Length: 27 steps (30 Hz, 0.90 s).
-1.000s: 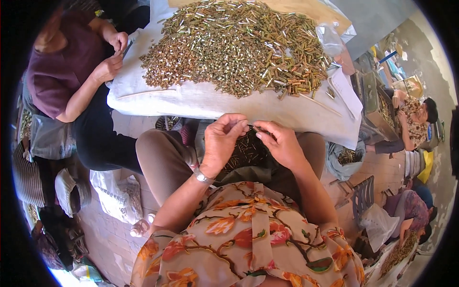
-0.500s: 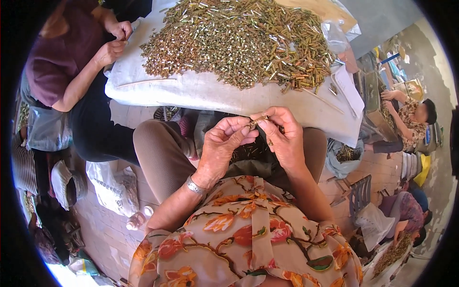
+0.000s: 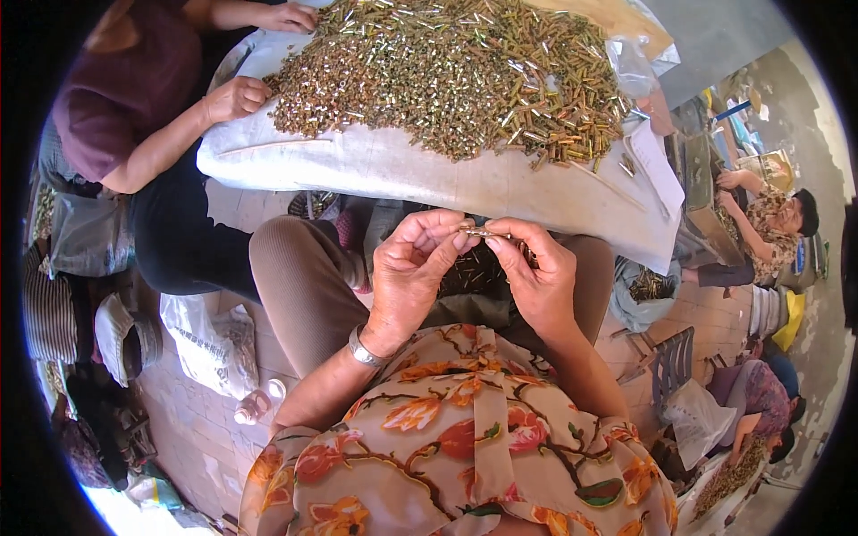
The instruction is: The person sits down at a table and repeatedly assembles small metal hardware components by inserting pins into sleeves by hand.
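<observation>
Metal pin (image 3: 483, 232), slim and brass-coloured, held roughly level between both hands at the dial's centre: thumb and forefinger of the left hand (image 3: 407, 277) pinch one end from eight o'clock, those of the right hand (image 3: 545, 272) the other from four. It is probably light, stiff, slightly slippery and sturdy, best held near its ends. At twelve, a heap of metal parts (image 3: 429, 80) lies on pale cloth (image 3: 384, 168); a co-worker (image 3: 134, 98) sits at ten; paved floor (image 3: 192, 429) shows at eight.

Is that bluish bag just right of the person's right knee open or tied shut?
Open: the bluish bag has its top spread apart, and small metal pieces show inside it.
</observation>
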Available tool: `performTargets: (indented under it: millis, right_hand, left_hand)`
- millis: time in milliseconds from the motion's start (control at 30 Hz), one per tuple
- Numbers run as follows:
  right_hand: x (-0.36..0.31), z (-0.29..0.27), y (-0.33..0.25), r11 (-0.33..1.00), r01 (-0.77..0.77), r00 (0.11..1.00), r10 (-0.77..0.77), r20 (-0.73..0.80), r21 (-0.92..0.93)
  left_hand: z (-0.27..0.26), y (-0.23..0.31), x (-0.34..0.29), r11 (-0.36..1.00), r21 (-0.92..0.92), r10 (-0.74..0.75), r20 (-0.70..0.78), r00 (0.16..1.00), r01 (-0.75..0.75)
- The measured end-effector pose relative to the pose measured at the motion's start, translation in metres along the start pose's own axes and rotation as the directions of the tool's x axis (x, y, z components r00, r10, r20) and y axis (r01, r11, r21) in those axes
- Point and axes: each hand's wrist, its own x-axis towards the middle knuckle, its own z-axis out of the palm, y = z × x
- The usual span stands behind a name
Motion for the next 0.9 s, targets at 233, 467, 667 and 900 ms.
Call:
performTargets:
  millis: [233, 467, 667, 900]
  right_hand:
    - [0.004, -0.002, 0.004, 0.989, 0.140, 0.990, -0.139, 0.019, -0.057]
    - [0.004, -0.028, 0.003, 0.872, -0.360, 0.869, 0.184, 0.460, 0.332]
    - [-0.013, -0.012, 0.015, 0.571, -0.566, 0.814, 0.276, 0.511, 0.594]
    - [0.011, -0.023, 0.071, 0.065, -0.584, 0.716, 0.511, 0.476, 0.809]
  left_hand:
    - [-0.003, 0.001, -0.001, 0.960, 0.259, 0.107, 0.023, 0.994, -0.109]
    - [-0.025, 0.034, 0.017, 0.950, 0.156, -0.312, 0.441, 0.841, 0.270]
    - [-0.029, 0.003, 0.018, 0.929, -0.113, -0.249, 0.515, 0.820, 0.353]
    - [-0.027, -0.024, 0.069, 0.711, 0.702, -0.144, 0.096, 0.985, 0.036]
